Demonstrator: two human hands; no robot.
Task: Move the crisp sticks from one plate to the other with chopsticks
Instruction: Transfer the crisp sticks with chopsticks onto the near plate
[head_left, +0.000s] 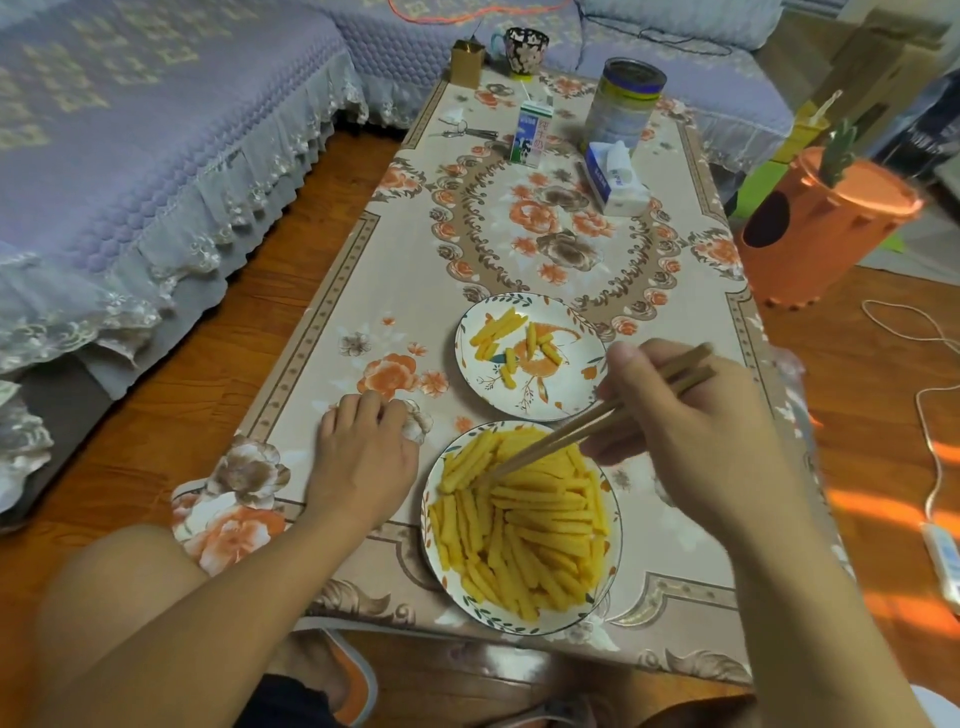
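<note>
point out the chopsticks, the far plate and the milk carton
chopsticks (561, 439): head view, mid-shaft over the near plate's rim
far plate (563, 397): head view, bare part near its right rim
milk carton (531, 136): head view, front face

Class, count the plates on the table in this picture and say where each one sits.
2. The near plate, heaped with crisp sticks, is at the table's front edge under the chopsticks. The far plate, holding a few sticks, sits just beyond it. None seems hidden.

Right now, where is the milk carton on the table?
In the head view the milk carton stands upright at the table's far end, between the scissors on its left and the tall tin on its right.
</note>
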